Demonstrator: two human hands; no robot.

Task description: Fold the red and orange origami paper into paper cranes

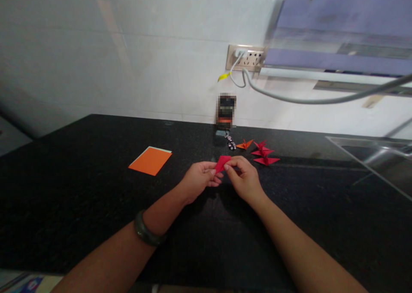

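Between my two hands is a small piece of folded red paper (222, 162), held just above the dark countertop. My left hand (200, 178) pinches its lower left part, thumb on top and fingers beneath. At the upper right edge, the thumb and forefinger of my right hand (245, 177) grip the same paper. Beyond my right hand stand several finished paper cranes: an orange crane (245, 144) and red cranes (265, 159) in a close group. A stack of square origami paper (150, 161), orange on top, lies to the left.
A phone-like object (225, 111), blurred out, leans on the tiled wall with a beaded strap (230, 141) before it. A grey cable (302, 99) runs from the wall socket (246, 57). The metal sink (380, 160) is at the right of the black countertop (96, 198).
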